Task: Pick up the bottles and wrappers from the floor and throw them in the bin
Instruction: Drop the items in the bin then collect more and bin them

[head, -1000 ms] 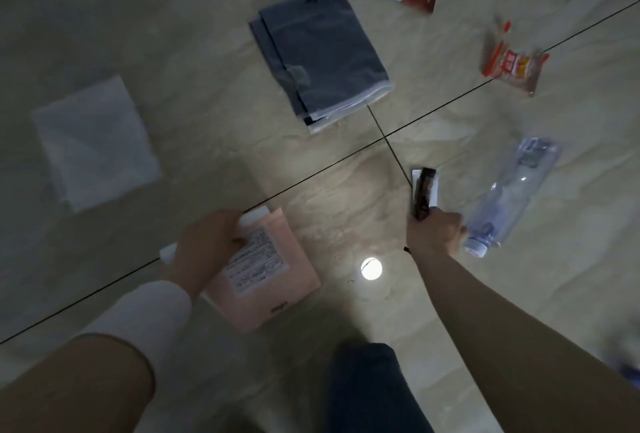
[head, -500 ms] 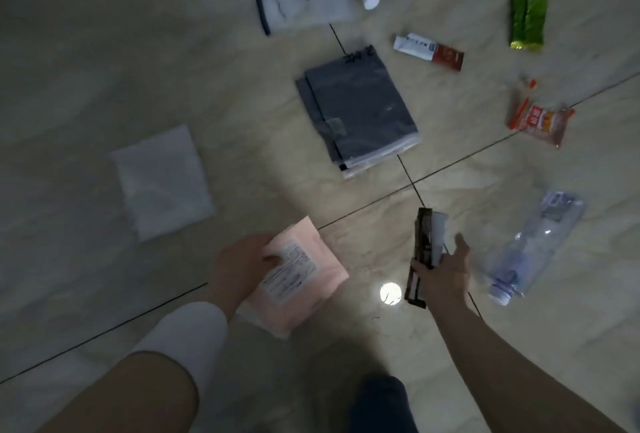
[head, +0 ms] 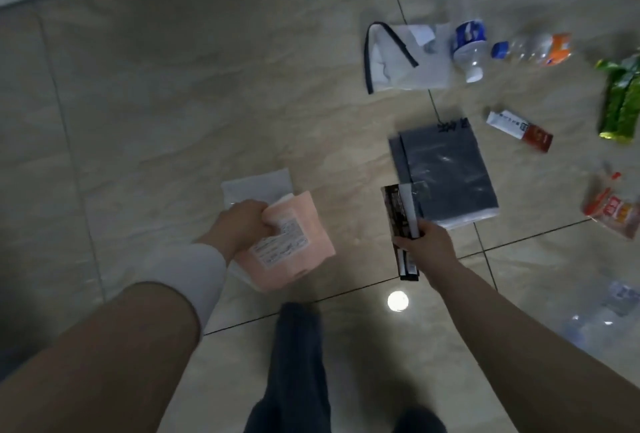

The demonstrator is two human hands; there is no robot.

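The left hand [head: 239, 224] is closed around the upper corner of a pink wrapper [head: 292, 245] with a white printed label; the flat packet hangs above the floor [head: 156, 103], its long axis running from upper left to lower right. The right hand [head: 427, 245] has its grip closed on a dark wrapper [head: 398, 221], a narrow packet held almost upright in view, one end pointing away from the person and the other sticking out below the fist.

On the floor just beyond the right hand lies a grey plastic bag [head: 446, 169], flat, its long side running away from the person. Past it is a white bag with a dark strap [head: 398, 62]. Beside that, a clear bottle with a blue label [head: 467, 44] lies with its neck toward the person, and a bottle with a blue cap and orange label [head: 533, 48] lies crosswise, cap to the left. A white and red packet [head: 519, 129], a green wrapper [head: 621, 103] and a red snack wrapper [head: 614, 214] lie to the right. A crushed clear bottle [head: 609, 315] lies at the lower right. A white sheet [head: 256, 186] lies beneath the pink wrapper.
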